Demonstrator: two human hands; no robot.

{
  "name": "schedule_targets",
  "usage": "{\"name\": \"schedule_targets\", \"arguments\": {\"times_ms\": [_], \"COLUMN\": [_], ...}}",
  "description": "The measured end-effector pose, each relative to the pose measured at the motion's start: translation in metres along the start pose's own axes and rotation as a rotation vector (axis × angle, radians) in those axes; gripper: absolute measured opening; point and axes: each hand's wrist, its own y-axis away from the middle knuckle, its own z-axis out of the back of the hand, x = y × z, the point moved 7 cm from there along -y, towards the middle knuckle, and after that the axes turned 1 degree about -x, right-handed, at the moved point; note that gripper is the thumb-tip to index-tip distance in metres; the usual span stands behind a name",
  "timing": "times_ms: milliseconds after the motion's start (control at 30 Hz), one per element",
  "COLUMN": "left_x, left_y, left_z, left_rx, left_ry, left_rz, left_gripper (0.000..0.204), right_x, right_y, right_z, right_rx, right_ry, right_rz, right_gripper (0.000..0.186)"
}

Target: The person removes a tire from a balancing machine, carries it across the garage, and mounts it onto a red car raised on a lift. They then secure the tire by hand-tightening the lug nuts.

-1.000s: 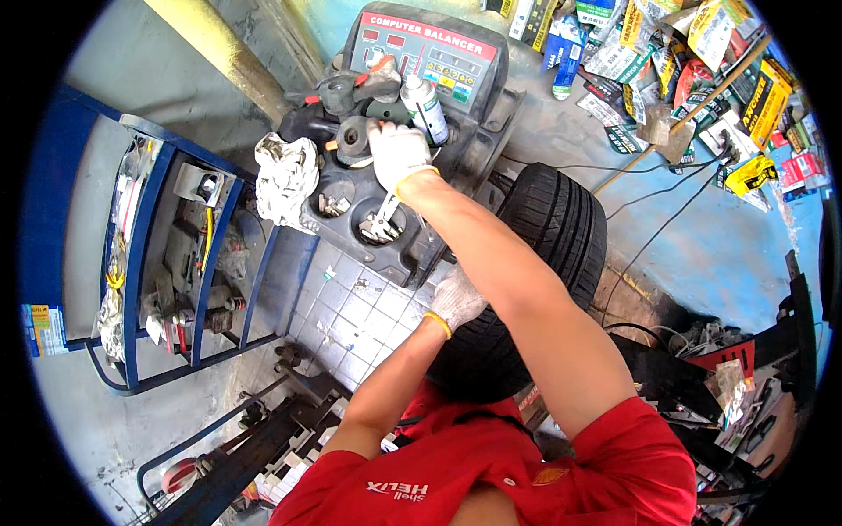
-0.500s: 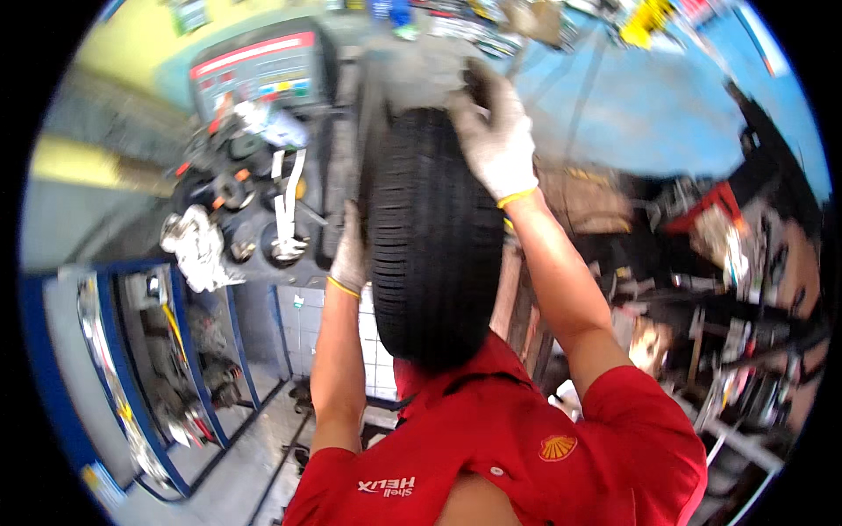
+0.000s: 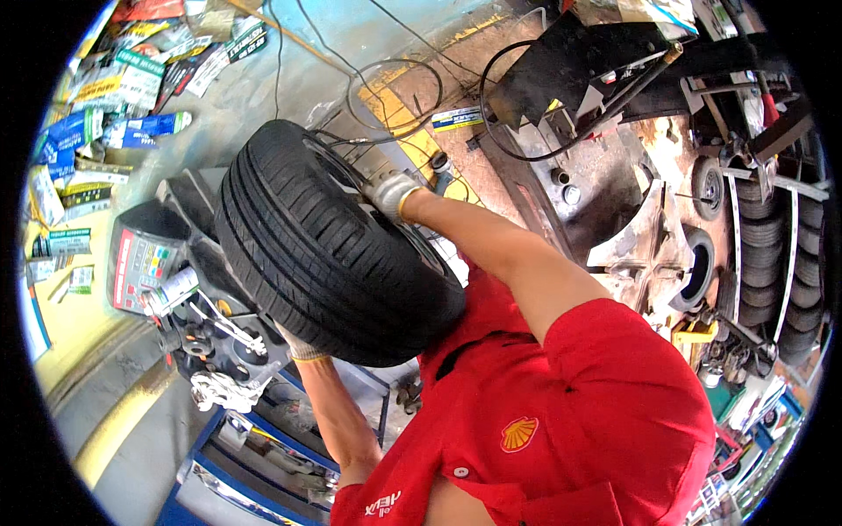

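Note:
A black car wheel (image 3: pixel 303 254) with a grooved tyre is tilted in front of me, its lower end close to my red shirt. My right hand (image 3: pixel 388 190), in a whitish work glove with a yellow cuff, grips the wheel on its right side, at the rim. On the other side, my left hand (image 3: pixel 300 344) is gloved too and presses against the tyre's lower left. The tyre hides most of the left fingers. Just left of the wheel stands a grey machine with a control panel (image 3: pixel 145 267) of coloured buttons.
Tools and a crumpled white cloth (image 3: pixel 226 390) lie on the machine's top. Blue-framed shelving (image 3: pixel 197 465) stands below it. Dark cables (image 3: pixel 399 131) loop across the floor beyond the wheel. A metal plate (image 3: pixel 570 188), a loose tyre (image 3: pixel 699 267) and tyre racks (image 3: pixel 760 254) are on the right.
My view has swung to the right. The wheel, upright before, now leans with its rim side showing. My right hand has shifted from the tyre's top to the rim side.

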Motion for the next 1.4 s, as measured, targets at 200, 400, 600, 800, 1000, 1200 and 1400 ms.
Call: {"name": "schedule_targets", "arguments": {"times_ms": [200,400,600,800,1000,1200,1400], "left_x": [-0.004,0.002,-0.003,-0.015,-0.021,-0.014,-0.020], "left_y": [0.017,0.009,0.003,-0.009,-0.026,-0.031,-0.030], "left_z": [-0.027,-0.023,-0.064,-0.041,-0.055,-0.047,-0.038], "left_rx": [0.072,0.045,0.037,0.013,0.110,0.220,0.282], "left_ry": [0.258,0.365,0.397,0.574,0.806,0.821,0.828], "left_rz": [0.055,0.101,0.157,0.273,0.343,0.312,0.267], "left_gripper": [0.062,0.062,0.058,0.064,0.062,0.070,0.064], "right_x": [0.004,-0.016,-0.094,-0.133,-0.015,0.255,0.394], "right_y": [-0.023,-0.008,0.002,0.028,0.016,-0.039,-0.161], "right_z": [-0.003,0.023,0.031,0.081,0.266,0.340,0.246], "right_rx": [0.072,0.170,0.386,0.024,-0.522,-0.364,-0.116], "right_ry": [0.016,-0.168,-0.085,-0.759,-0.520,-0.230,-0.007], "right_rz": [0.133,0.057,0.000,-0.105,0.046,0.300,0.325], "right_gripper": [0.054,0.073,0.062,0.054,0.069,0.088,0.090]}}
